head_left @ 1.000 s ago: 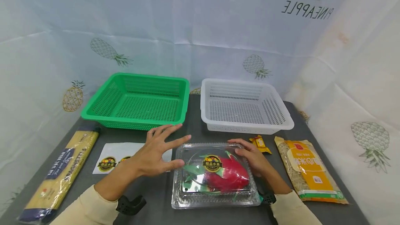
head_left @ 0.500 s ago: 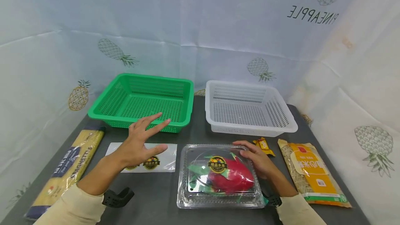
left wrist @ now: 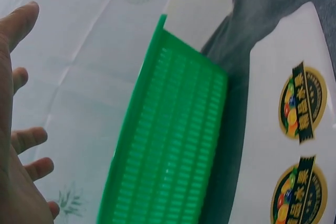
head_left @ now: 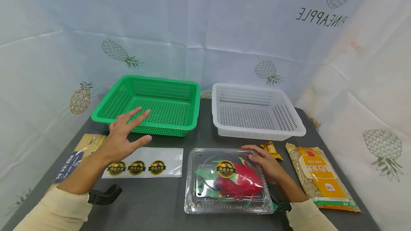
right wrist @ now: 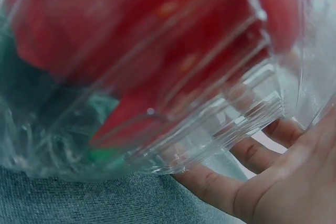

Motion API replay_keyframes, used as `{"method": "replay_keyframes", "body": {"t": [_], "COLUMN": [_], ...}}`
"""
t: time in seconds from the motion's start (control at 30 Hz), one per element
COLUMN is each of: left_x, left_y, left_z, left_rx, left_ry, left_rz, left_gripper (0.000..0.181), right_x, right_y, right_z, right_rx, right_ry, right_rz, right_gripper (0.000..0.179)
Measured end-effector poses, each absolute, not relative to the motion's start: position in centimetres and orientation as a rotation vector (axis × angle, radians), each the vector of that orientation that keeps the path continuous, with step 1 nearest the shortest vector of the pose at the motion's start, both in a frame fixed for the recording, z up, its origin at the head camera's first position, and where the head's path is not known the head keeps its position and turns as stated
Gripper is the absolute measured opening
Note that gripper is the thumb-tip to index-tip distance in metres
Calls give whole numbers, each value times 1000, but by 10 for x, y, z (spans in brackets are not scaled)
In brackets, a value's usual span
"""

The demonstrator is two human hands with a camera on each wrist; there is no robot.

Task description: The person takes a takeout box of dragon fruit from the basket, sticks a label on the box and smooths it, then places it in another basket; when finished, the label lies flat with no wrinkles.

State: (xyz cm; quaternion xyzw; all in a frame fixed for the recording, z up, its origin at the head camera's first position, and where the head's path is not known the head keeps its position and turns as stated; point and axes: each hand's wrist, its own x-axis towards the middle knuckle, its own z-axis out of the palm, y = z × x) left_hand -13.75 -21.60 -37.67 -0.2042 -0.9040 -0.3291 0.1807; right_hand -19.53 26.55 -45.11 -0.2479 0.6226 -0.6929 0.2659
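Note:
My left hand (head_left: 120, 140) is spread and holds nothing. It hovers left of centre, between the green basket (head_left: 194, 117) and a white sheet (head_left: 174, 154) bearing round black-and-gold fruit stickers (head_left: 136, 168). A clear plastic clamshell box (head_left: 196, 202) lies lidded on the dark table, with a red dragon fruit (head_left: 242, 183) and its green tips showing inside. One such sticker (head_left: 226, 169) sits on the lid. At the far right corner of the box my right hand (head_left: 268, 167) holds it, thumb by the lid's side and fingers round the far edge. The right wrist view shows fingers (right wrist: 210, 182) against the clear wall.
A white basket (head_left: 253, 131) stands at the back right. Behind my right hand lies a small yellow packet (head_left: 271, 149). At the right edge is a bag of grain (head_left: 321, 177); on the left, a noodle pack (head_left: 72, 163) is partly behind my left arm. A printed curtain (head_left: 224, 17) surrounds the table.
My left hand has drawn away leftward from the box, uncovering more of the sticker sheet. My right hand stays at the box's corner. The head view has shifted slightly.

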Motion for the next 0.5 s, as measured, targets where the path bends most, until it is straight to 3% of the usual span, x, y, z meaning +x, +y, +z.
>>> {"method": "replay_keyframes", "body": {"t": [0.5], "left_x": [-148], "left_y": [-265], "left_z": [-373], "left_rx": [-320], "left_ry": [-2483], "left_rz": [-974], "left_gripper": [74], "right_x": [-195], "right_y": [266], "right_z": [-450], "right_rx": [-664], "right_ry": [1719], "right_rz": [-1867], "right_gripper": [37]}}
